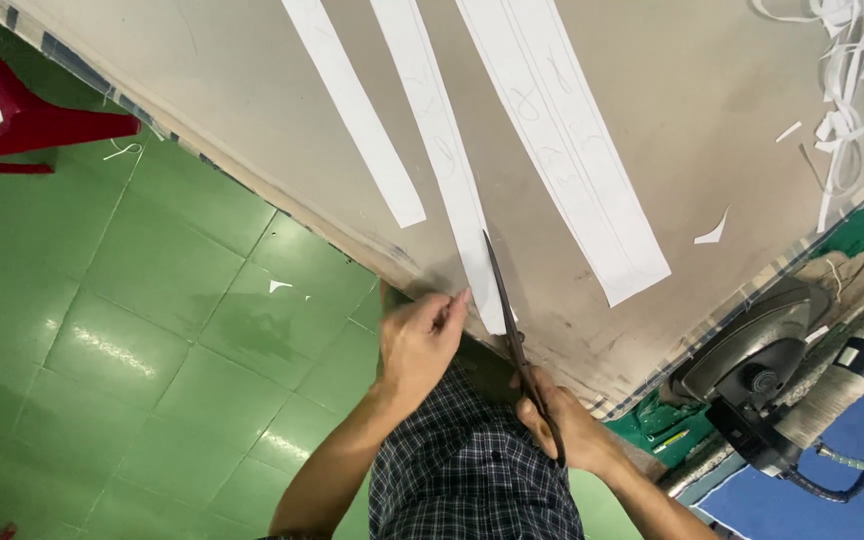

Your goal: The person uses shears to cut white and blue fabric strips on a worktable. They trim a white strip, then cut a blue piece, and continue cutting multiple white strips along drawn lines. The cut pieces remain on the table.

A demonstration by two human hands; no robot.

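At far left a red plastic chair (22,120) is cut off by the frame edge, standing on the green tiled floor (152,300), where a few small white scraps lie. Above the floor runs the edge of a grey worktable (252,110), seen from overhead and tilted across the view.

My left hand (422,335) pinches the near end of a long white strip (442,150) between thumb and fingertips, right at the table's edge. Another white strip (357,110) lies just left of it, apart from my hand. My right hand (562,425) is closed around the handles of dark scissors (514,330); the blades point away from me and rest against the right edge of the strip I hold. I cannot tell how far the blades are parted, since they overlap from this angle. My checked shirt (472,470) fills the bottom centre.

To the right lies a wider white strip (572,150) with faint pencilled marks, then a small curved offcut (714,232). A loose tangle of thin white trimmings (852,60) sits at top right, partly cut off. At lower right a dark clothes iron (762,360) rests on its side, its hose (852,465) running out of view. No containers show.
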